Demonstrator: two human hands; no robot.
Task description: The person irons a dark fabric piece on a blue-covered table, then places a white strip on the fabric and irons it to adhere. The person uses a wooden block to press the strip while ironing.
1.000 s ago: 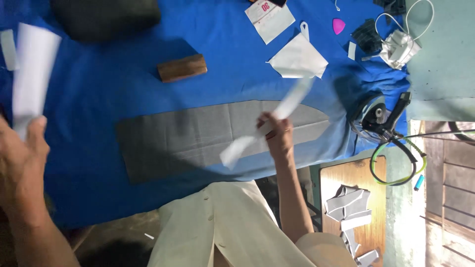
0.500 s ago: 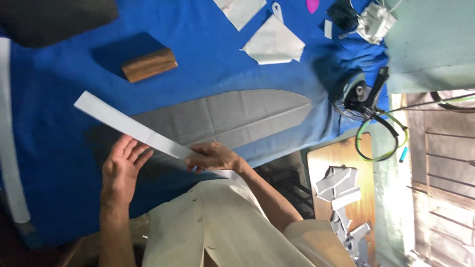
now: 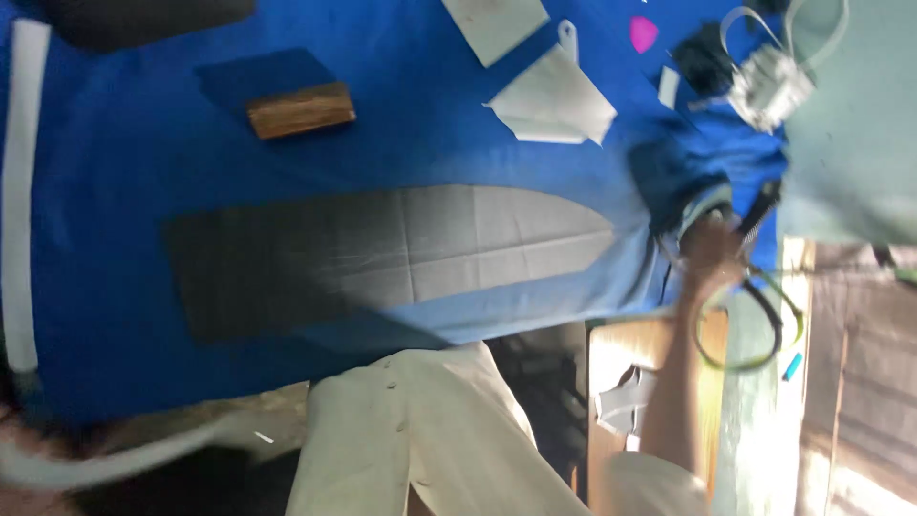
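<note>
A worktop covered in smooth blue cloth is being seen from above. One long grey fabric piece, creased into panels, squared at one end and rounded to a point at the other, is lying flat near the worktop's near edge. One white strip, long and narrow, is lying along the left edge; half a second ago a strip was being held over the grey piece by both hands, and now the piece is being left uncovered. Two white paper pieces are resting near the far edge, one folded with a tab, one cut off by the frame. One brown wooden block, rectangular and grained, is sitting toward the far-left corner. The right hand is being stretched to the worktop's right edge, onto a dark iron with a looped cord; its grip cannot be told. The left hand, blurred at the near-left corner, is touching a pale strip; its grip cannot be told either.
</note>
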